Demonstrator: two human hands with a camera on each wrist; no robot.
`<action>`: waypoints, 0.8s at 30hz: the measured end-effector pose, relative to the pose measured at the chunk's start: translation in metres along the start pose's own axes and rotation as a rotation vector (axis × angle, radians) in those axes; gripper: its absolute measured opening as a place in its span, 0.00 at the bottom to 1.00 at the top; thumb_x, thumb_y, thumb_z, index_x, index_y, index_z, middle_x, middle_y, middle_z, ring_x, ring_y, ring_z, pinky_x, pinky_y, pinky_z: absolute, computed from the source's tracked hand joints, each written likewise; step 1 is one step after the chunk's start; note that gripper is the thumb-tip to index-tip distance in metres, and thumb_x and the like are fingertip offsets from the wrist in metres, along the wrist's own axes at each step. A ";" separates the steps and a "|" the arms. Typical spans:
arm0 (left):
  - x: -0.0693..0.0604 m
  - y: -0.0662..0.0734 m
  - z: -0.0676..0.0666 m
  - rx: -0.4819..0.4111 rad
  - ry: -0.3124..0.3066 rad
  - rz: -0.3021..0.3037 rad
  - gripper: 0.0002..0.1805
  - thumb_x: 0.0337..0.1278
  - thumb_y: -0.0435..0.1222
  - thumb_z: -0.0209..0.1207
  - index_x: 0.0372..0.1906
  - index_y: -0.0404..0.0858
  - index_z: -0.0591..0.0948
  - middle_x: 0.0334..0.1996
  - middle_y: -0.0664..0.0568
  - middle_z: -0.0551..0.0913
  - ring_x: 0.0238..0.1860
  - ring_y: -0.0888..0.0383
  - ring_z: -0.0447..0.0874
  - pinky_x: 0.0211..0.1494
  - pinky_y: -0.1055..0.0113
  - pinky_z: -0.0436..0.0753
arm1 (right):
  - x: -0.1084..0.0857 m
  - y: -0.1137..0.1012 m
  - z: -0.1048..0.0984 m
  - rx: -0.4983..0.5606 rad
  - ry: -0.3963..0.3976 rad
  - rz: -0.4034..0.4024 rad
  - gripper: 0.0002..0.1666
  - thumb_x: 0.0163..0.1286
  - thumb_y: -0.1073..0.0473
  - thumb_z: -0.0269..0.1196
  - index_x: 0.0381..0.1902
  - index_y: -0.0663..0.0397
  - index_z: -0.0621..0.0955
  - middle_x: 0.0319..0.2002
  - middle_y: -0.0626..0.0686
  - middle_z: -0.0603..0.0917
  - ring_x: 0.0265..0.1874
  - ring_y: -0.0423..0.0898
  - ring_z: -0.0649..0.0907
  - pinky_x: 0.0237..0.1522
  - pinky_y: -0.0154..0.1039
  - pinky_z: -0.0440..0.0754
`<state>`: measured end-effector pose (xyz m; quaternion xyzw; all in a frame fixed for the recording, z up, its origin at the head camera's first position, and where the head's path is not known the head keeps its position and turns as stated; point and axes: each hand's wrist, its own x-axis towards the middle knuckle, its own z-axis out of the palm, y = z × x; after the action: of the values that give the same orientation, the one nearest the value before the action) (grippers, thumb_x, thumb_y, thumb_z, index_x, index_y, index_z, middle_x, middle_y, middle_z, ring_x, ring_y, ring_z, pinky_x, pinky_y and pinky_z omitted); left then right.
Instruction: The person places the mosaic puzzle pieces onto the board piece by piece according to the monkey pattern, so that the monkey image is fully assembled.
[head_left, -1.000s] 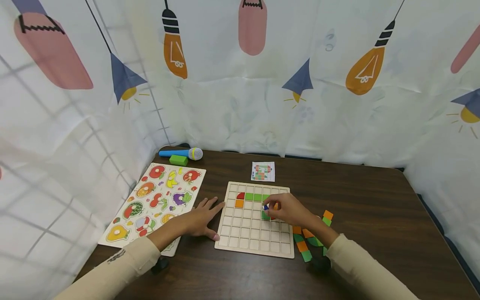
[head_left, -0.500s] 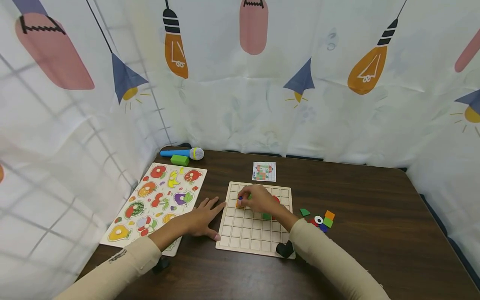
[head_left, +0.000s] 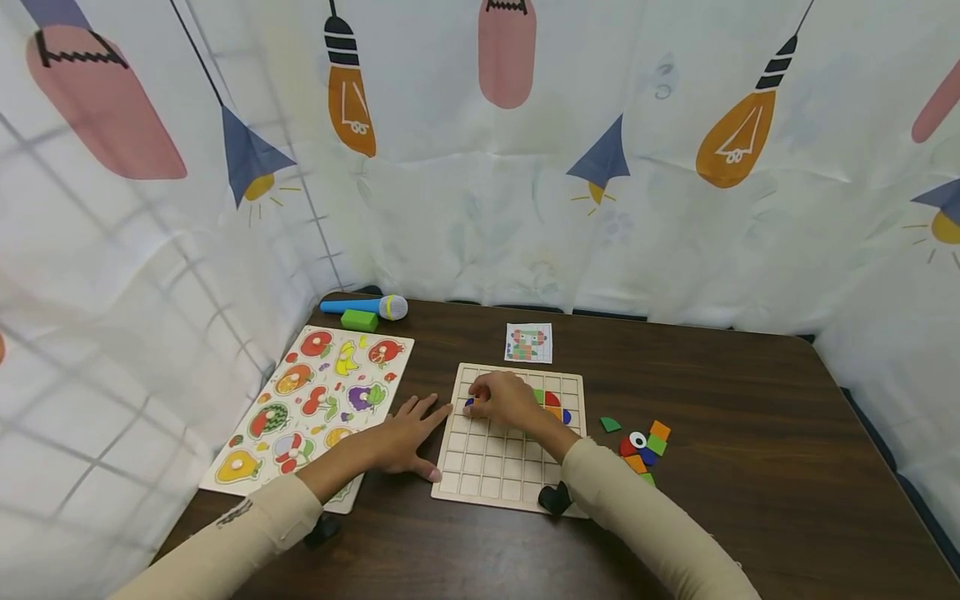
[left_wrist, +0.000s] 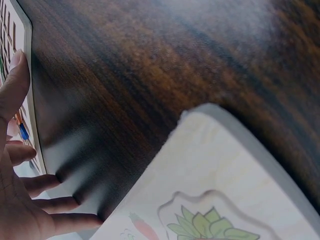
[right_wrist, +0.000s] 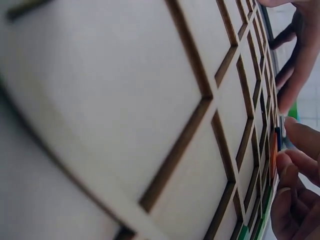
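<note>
The right hand (head_left: 506,402) is over the upper left of the wooden grid board (head_left: 508,492), thumb and forefinger pinching a small blue piece (head_left: 470,402) at the left column. In the right wrist view the blue piece (right_wrist: 278,134) lies between the fingertips, beside an orange piece (right_wrist: 273,155). The left hand (head_left: 405,435) is spread, its thumb and forefinger touching the board's left edge; the left wrist view shows this hand (left_wrist: 22,200) with straight fingers. Green, red (head_left: 552,398), orange and blue pieces lie in the upper rows, partly hidden by the right hand.
Loose pieces (head_left: 656,445) lie right of the board. A small pattern card (head_left: 528,342) is behind it. A fruit puzzle board (head_left: 251,437) is at the left, with a green block (head_left: 359,321) and a toy microphone (head_left: 363,307) behind.
The right hand has moved left across the board from the right-hand pieces, then slightly further left with the blue piece. The left hand has kept its place.
</note>
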<state>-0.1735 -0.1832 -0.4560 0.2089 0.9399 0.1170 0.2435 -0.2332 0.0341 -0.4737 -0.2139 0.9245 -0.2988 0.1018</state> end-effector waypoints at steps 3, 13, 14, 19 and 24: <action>0.000 -0.001 0.001 -0.001 0.003 0.002 0.57 0.49 0.59 0.71 0.80 0.47 0.55 0.80 0.38 0.49 0.78 0.29 0.45 0.69 0.27 0.60 | -0.001 0.001 -0.001 -0.008 0.006 0.002 0.13 0.62 0.49 0.74 0.41 0.48 0.88 0.27 0.42 0.82 0.25 0.38 0.77 0.28 0.33 0.74; -0.001 0.000 0.000 -0.005 0.004 -0.005 0.57 0.49 0.59 0.71 0.80 0.46 0.56 0.80 0.38 0.49 0.78 0.29 0.45 0.69 0.27 0.60 | 0.000 0.001 -0.001 0.001 -0.002 -0.013 0.12 0.63 0.51 0.73 0.41 0.49 0.90 0.29 0.42 0.85 0.28 0.38 0.78 0.31 0.35 0.76; -0.002 0.001 0.000 -0.005 0.004 -0.004 0.57 0.49 0.59 0.71 0.80 0.46 0.56 0.80 0.37 0.49 0.78 0.29 0.45 0.68 0.27 0.60 | 0.000 0.000 -0.001 -0.001 0.000 -0.015 0.12 0.63 0.51 0.73 0.42 0.49 0.90 0.29 0.42 0.85 0.28 0.38 0.77 0.31 0.35 0.75; -0.005 0.003 -0.002 -0.008 0.010 0.002 0.57 0.49 0.58 0.72 0.80 0.43 0.57 0.79 0.36 0.50 0.78 0.29 0.46 0.68 0.26 0.60 | 0.002 0.000 0.001 -0.026 0.014 -0.031 0.11 0.62 0.51 0.74 0.40 0.48 0.90 0.29 0.43 0.86 0.27 0.37 0.77 0.29 0.34 0.75; -0.005 0.003 -0.002 -0.013 0.011 0.003 0.56 0.49 0.57 0.72 0.80 0.44 0.56 0.80 0.37 0.50 0.78 0.29 0.46 0.68 0.26 0.60 | 0.001 -0.001 0.000 -0.041 0.008 -0.038 0.10 0.62 0.51 0.73 0.39 0.48 0.90 0.32 0.43 0.88 0.28 0.36 0.79 0.31 0.34 0.77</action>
<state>-0.1697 -0.1827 -0.4515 0.2082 0.9401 0.1246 0.2396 -0.2340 0.0326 -0.4729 -0.2325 0.9266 -0.2824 0.0879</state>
